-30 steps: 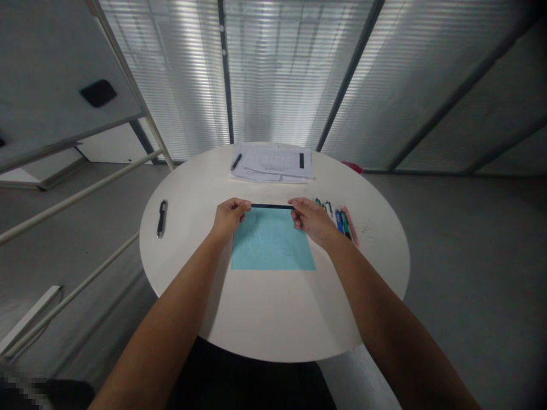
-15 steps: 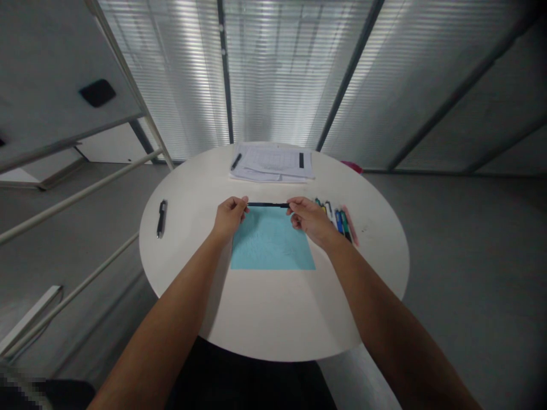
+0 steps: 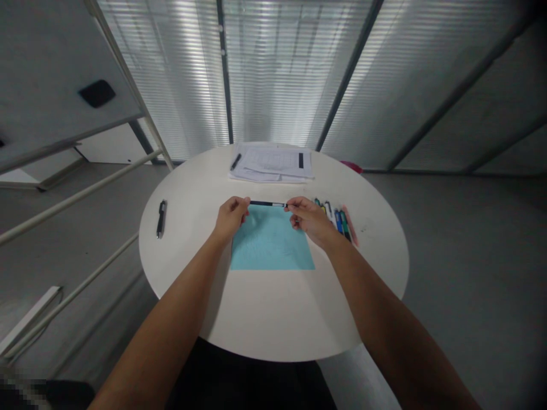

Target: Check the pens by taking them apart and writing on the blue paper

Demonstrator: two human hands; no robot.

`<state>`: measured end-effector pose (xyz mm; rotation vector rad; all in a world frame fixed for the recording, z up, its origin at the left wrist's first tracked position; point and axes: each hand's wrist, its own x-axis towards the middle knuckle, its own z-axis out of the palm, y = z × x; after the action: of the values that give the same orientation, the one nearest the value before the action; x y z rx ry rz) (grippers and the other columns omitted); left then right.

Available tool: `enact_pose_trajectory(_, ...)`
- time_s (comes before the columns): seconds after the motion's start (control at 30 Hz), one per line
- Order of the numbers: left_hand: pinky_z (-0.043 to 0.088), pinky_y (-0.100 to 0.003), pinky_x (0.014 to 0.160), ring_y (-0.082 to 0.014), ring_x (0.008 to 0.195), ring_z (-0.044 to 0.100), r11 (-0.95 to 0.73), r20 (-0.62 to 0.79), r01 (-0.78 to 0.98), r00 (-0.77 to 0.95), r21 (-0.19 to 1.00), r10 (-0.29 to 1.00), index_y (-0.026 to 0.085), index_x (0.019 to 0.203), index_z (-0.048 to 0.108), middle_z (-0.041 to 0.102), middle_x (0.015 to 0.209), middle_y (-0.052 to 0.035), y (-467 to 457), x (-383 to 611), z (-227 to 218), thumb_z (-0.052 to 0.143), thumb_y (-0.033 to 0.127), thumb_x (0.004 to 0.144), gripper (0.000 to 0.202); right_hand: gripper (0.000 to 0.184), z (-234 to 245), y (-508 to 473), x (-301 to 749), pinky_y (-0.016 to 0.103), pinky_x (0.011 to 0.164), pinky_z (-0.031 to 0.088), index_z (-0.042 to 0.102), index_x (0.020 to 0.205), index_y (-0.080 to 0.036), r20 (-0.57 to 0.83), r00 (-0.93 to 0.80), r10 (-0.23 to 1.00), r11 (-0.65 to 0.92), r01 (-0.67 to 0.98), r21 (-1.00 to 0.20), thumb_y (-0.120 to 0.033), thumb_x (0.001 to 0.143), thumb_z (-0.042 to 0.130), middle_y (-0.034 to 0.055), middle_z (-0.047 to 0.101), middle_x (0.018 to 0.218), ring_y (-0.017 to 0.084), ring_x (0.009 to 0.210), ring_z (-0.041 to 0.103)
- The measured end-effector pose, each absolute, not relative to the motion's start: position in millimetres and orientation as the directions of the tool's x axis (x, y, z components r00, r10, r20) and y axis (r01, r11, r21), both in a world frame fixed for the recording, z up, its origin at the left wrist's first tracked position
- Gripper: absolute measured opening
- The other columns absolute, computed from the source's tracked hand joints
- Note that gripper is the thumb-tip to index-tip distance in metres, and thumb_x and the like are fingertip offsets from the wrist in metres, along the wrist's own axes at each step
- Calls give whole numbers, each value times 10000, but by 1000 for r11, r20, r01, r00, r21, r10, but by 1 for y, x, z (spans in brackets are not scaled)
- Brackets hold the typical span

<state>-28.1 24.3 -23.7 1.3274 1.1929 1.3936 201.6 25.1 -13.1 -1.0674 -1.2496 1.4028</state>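
A slim dark pen [image 3: 261, 203] is held level above the far edge of a light blue sheet of paper [image 3: 272, 242]. My left hand [image 3: 231, 216] pinches its left end between thumb and fingers. At the other end, my right hand [image 3: 308, 219] grips the tip with thumb and forefinger, its other fingers curled. A pale stretch shows on the pen close to my right fingers; whether a cap or part is coming off there, I cannot tell. Faint marks seem to lie on the blue sheet.
Several markers [image 3: 339, 221] lie beside my right forearm on the round white table [image 3: 273, 319]. A black pen [image 3: 161, 219] rests at the left. Stacked papers [image 3: 271, 165] sit at the far edge. A metal railing [image 3: 89, 185] stands left of the table.
A pale section now shows at the pen's right end, where it looked dark all along before. Both hands have stayed nearly in place.
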Motion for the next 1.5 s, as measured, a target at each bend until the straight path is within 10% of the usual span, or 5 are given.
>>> enact_pose_trajectory(0.6, 322, -213, 419, -66, 448, 432, -201, 195, -81, -73, 976, 978, 152, 745, 614, 600, 622, 6, 28, -30, -29, 697, 438, 737, 297, 340, -11, 25, 201, 213, 439, 339, 578, 906, -197, -61, -167, 984, -78, -94, -993, -507, 777, 637, -38, 562, 575, 81, 453, 478)
enact_pose_trajectory(1.13, 302, -212, 409, -64, 414, 413, -178, 174, -23, -110, 984, 979, 165, 659, 558, 542, 539, 20, 29, -30, -28, 673, 489, 759, 357, 266, -11, 26, 199, 202, 419, 361, 560, 928, -218, -5, -143, 990, -13, -54, -998, -320, 716, 683, -21, 634, 818, 61, 463, 512)
enact_pose_trajectory(1.5, 312, -210, 425, -62, 431, 417, -186, 184, -44, -36, 982, 982, 153, 715, 604, 553, 553, 17, 27, -30, -26, 695, 453, 748, 316, 310, -17, 29, 199, 198, 394, 349, 570, 878, -199, -39, -112, 993, -38, 8, -999, -463, 752, 675, -36, 551, 661, 59, 430, 458)
